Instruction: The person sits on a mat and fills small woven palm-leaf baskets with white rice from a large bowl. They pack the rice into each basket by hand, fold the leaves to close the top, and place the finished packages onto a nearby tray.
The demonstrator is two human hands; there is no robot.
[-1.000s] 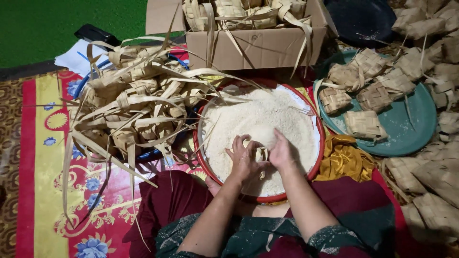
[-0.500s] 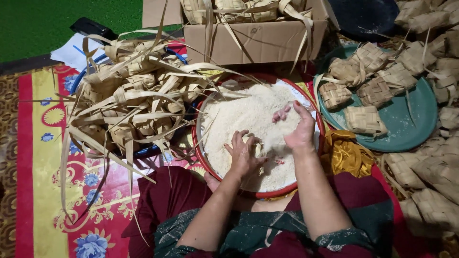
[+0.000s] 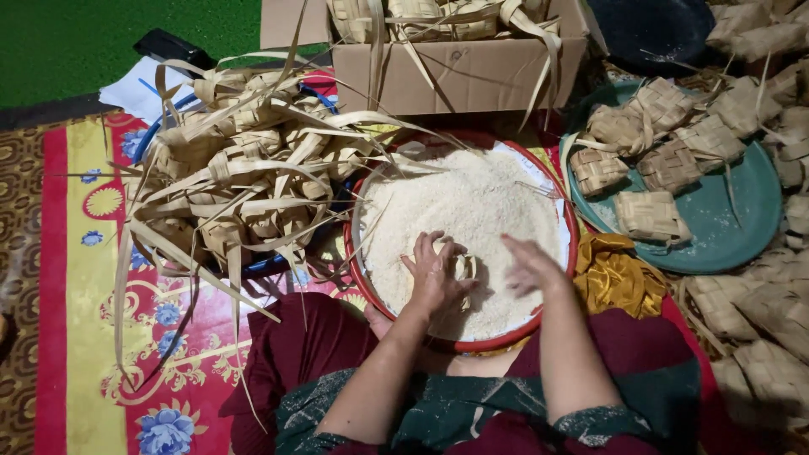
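A round red-rimmed tray (image 3: pixel 570 221) heaped with white rice (image 3: pixel 472 211) rests on my lap. My left hand (image 3: pixel 436 276) lies on the rice near the front of the tray and grips a small woven palm-leaf pouch (image 3: pixel 464 268). My right hand (image 3: pixel 533 267) hovers just right of the pouch, blurred, fingers apart; whether it holds rice I cannot tell.
A pile of empty woven pouches with long leaf strips (image 3: pixel 244 185) lies to the left. A teal tray (image 3: pixel 733 227) with several filled pouches sits to the right, more pouches (image 3: pixel 775 320) beyond it. A cardboard box (image 3: pixel 455 72) of pouches stands behind. A yellow cloth (image 3: pixel 615 278) lies beside the tray.
My right hand reached out to the rice at the far side of the tray, then came back beside the pouch. My left hand kept its hold on the pouch.
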